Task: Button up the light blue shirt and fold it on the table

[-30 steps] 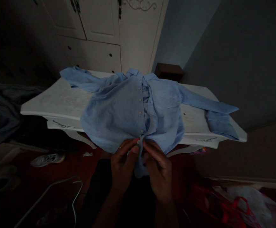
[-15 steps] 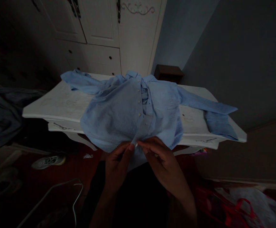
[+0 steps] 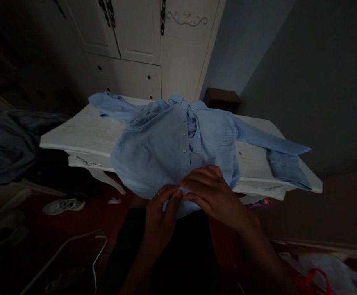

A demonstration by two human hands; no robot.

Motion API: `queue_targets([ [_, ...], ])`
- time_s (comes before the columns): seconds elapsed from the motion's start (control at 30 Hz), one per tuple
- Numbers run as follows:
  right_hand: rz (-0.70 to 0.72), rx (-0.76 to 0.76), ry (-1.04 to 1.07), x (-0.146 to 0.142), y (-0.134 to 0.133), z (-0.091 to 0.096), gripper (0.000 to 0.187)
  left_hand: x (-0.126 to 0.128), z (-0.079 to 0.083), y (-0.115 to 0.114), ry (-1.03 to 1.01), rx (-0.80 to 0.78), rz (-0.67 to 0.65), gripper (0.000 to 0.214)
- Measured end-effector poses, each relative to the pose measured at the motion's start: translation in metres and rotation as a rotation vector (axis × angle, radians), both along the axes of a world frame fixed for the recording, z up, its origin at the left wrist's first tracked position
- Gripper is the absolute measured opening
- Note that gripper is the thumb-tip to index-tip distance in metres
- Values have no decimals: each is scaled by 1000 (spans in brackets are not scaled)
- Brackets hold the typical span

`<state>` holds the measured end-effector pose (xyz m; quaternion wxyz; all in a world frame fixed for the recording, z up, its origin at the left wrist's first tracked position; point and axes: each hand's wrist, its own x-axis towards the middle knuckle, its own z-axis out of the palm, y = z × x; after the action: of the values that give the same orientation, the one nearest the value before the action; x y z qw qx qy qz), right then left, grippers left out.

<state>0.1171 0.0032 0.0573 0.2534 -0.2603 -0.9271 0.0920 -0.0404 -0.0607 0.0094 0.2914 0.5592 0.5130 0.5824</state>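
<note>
Since the earlier frame, the right hand [image 3: 212, 191] has rolled over and come closer to the left hand [image 3: 160, 211], its fingers now across the lower front of the shirt [image 3: 153, 141]. Each hand is nearly closed, thumb and forefinger pinching cloth at the shirt's edge. Beyond both hands, the shirt spreads over the surface [image 3: 76, 129], buttons [image 3: 184, 134] up.

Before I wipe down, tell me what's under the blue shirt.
Under the blue shirt is a white table, parts of its top showing on both sides. The shirt's body covers the middle, so that surface cannot be seen.
</note>
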Motion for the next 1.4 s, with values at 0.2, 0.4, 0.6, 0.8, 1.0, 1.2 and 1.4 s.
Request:
queue_targets([
  [0.2,92,-21,-29,7,15,-6,27,1,3,1,-37,-72,-5,20],
  [0.4,144,-3,121,11,22,-18,15,1,3,1,-93,-133,-43,21],
  [0.6,128,-8,223,4,20,-23,14,-3,1,4,63,-21,-1,14],
  [0.8,110,-160,208,4,17,-23,24,-5,1,5,54,-36,7,9],
  [1.0,179,-367,238,5,16,-14,31,-5,3,4,-92,-160,-28,10],
  [1.2,84,-465,304,2,20,-17,18,-4,3,3,-190,-236,-53,13],
  [1.4,-63,-639,308,2,20,-13,15,-3,1,7,-279,-284,-72,17],
])
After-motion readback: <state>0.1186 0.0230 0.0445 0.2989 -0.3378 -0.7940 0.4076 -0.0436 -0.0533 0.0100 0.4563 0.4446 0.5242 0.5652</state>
